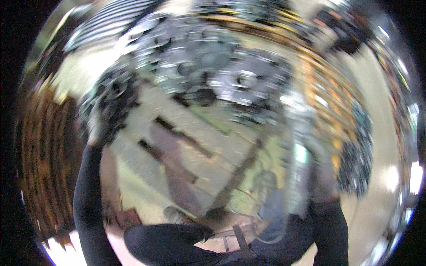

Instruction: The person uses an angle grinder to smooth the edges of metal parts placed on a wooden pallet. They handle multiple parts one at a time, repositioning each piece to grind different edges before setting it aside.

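Observation:
Motion blur smears much of the view. My left hand (102,119), gloved, is at a dark, notched metal part (117,84) at the left; its fingers seem wrapped round it. On the right, my gloved right hand (323,170) is closed round a long silvery tool (299,155), its kind too blurred to tell. The tool stands about upright, and a thin hose (277,237) curves near its lower end. Ahead of me, grey flanged metal parts with round holes (242,80) lie heaped on a wooden pallet (199,137).
Brown stacked material (49,164) rises at the far left. An orange-yellow slatted rack or pallet stack (330,88) stands to the right, with a dark grey heap (355,168) beside it. My shoes (177,216) are close to the pallet's near side. A striped grey panel (111,22) lies at the upper left.

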`<state>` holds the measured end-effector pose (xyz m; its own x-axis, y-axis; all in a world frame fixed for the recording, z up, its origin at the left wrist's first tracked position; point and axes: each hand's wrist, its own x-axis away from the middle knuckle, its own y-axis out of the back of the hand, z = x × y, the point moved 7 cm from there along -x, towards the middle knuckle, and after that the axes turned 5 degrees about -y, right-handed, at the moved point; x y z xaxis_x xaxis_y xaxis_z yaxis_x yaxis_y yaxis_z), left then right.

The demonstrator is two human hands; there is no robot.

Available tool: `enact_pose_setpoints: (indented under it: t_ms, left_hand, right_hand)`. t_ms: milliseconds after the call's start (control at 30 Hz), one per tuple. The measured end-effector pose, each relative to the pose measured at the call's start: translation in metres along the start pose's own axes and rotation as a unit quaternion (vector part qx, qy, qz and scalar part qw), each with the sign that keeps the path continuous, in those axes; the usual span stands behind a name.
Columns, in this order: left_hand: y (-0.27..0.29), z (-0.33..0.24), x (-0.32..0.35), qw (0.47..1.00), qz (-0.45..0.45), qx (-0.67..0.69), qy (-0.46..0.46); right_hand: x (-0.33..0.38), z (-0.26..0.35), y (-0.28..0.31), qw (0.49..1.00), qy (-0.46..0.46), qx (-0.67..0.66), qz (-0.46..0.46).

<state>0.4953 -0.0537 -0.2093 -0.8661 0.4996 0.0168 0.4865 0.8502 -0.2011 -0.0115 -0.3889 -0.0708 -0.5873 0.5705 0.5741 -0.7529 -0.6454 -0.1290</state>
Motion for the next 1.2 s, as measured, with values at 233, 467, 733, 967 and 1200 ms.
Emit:
enact_pose_setpoints:
  t_ms: [233, 467, 733, 967, 1200]
  left_hand:
    - [-0.174, 0.029, 0.119, 0.849, 0.286, -0.436, -0.086]
    - [-0.388, -0.06, 0.311, 0.871, 0.446, -0.187, 0.079]
    - [-0.468, -0.045, 0.381, 0.93, 0.352, 0.013, 0.11]
    - [-0.505, -0.073, 0.413, 0.951, 0.295, -0.082, -0.037]
    - [-0.482, -0.029, 0.428, 0.961, 0.231, -0.153, 0.008]
  right_hand:
    - [0.065, -0.011, 0.049, 0.986, 0.122, -0.11, 0.001]
    - [0.052, -0.041, 0.088, 0.946, 0.287, -0.149, -0.007]
    - [0.066, -0.018, 0.073, 0.919, 0.361, -0.161, -0.007]
    - [0.146, 0.029, 0.146, 0.88, 0.461, 0.11, 0.044]
    - [0.044, -0.125, 0.57, 0.893, 0.192, 0.203, -0.352]
